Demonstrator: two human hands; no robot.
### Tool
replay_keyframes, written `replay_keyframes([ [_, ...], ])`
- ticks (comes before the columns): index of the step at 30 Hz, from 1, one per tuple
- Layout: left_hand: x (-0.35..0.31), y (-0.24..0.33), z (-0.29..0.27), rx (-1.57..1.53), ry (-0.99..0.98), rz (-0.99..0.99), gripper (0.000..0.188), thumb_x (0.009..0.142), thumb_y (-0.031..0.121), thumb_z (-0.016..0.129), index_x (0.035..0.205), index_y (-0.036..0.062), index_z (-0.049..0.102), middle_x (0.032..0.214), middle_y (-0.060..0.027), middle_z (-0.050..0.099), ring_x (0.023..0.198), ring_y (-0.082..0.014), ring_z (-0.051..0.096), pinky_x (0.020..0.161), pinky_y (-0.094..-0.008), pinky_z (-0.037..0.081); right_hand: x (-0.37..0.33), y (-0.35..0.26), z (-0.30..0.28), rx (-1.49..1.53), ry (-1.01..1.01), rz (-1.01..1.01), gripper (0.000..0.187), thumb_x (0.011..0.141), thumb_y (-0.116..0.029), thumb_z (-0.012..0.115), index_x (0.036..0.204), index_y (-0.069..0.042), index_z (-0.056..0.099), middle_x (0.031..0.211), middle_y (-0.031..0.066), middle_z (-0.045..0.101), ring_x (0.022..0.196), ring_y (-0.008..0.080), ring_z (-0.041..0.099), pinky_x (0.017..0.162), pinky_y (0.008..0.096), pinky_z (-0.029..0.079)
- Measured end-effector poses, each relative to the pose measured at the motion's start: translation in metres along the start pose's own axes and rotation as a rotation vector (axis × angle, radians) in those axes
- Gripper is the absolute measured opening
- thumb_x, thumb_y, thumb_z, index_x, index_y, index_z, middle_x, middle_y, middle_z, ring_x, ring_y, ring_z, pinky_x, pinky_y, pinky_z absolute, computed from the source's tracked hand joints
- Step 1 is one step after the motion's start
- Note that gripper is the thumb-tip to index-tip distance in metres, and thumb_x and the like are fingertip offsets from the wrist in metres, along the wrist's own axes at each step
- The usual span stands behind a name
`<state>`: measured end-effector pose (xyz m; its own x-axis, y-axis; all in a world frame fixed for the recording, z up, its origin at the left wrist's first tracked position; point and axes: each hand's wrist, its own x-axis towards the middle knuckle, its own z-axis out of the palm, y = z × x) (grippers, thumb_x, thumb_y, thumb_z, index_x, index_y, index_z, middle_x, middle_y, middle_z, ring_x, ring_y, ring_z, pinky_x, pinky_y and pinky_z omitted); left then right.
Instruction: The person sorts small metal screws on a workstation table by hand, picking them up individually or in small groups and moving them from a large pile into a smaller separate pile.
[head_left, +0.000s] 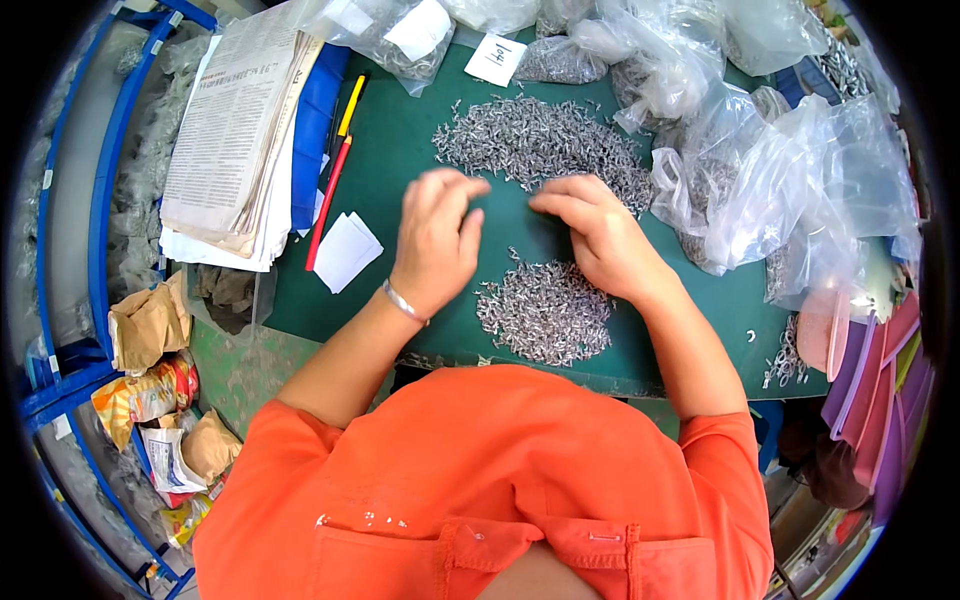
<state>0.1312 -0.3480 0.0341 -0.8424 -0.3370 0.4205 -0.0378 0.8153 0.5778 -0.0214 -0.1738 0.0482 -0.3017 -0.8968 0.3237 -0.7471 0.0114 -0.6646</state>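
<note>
Two heaps of small shiny metal parts lie on the green tabletop (400, 270): a wide far pile (545, 140) and a smaller near pile (546, 312). Between them, to the left, is my left hand (435, 240), its thumb and index finger apart and nothing visible in it. Opposite it, my right hand (605, 235) has its bent fingers pointing left, just below the far pile's edge. No part shows in its fingers, though their undersides are hidden. A gap separates the two hands.
Clear plastic bags of metal parts (740, 180) crowd the right and back. A newspaper stack (235, 130), red pen (328, 205), yellow marker (351, 105) and white paper slips (347, 252) lie left. Small metal hooks (787, 358) sit near the right edge. Blue shelving (100, 210) stands left.
</note>
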Motion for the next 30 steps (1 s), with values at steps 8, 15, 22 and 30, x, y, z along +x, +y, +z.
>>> replay_keyframes([
  [8, 0.014, -0.012, 0.002, -0.225, -0.13, -0.128, 0.041, 0.09, -0.006, 0.06, 0.13, 0.0022, 0.058, 0.109, -0.0135, 0.07, 0.096, -0.0229, 0.069, 0.083, -0.0328, 0.055, 0.009, 0.008, 0.013, 0.013, 0.02, -0.008, 0.052, 0.073, 0.015, 0.053, 0.122, -0.001, 0.063, 0.116, 0.0175, 0.065, 0.109, 0.037, 0.06, 0.096, 0.0434, 0.049],
  [15, 0.005, -0.005, 0.005, -0.312, -0.152, -0.132, 0.047, 0.089, -0.005, 0.062, 0.135, 0.004, 0.055, 0.109, -0.0088, 0.071, 0.096, -0.0194, 0.068, 0.08, -0.0312, 0.054, -0.007, 0.008, 0.004, 0.08, 0.114, 0.069, 0.059, 0.073, 0.016, 0.052, 0.128, -0.003, 0.06, 0.112, 0.0169, 0.067, 0.103, 0.0368, 0.062, 0.093, 0.0431, 0.051],
  [22, -0.008, 0.003, 0.006, -0.268, -0.285, -0.017, 0.053, 0.084, -0.008, 0.067, 0.133, 0.0062, 0.056, 0.097, -0.0048, 0.069, 0.092, -0.0173, 0.066, 0.076, -0.0306, 0.054, -0.019, 0.004, 0.008, 0.02, 0.092, 0.037, 0.03, 0.08, 0.008, 0.065, 0.107, -0.005, 0.067, 0.089, 0.0113, 0.068, 0.083, 0.0315, 0.064, 0.075, 0.0408, 0.053],
  [30, -0.005, 0.009, 0.012, -0.259, -0.207, -0.006, 0.056, 0.084, -0.009, 0.064, 0.137, 0.0049, 0.052, 0.112, -0.0093, 0.067, 0.095, -0.021, 0.065, 0.079, -0.0316, 0.054, -0.012, 0.002, 0.016, 0.057, 0.133, -0.024, 0.046, 0.073, 0.015, 0.056, 0.115, -0.003, 0.066, 0.106, 0.0152, 0.067, 0.098, 0.0359, 0.062, 0.087, 0.0437, 0.051],
])
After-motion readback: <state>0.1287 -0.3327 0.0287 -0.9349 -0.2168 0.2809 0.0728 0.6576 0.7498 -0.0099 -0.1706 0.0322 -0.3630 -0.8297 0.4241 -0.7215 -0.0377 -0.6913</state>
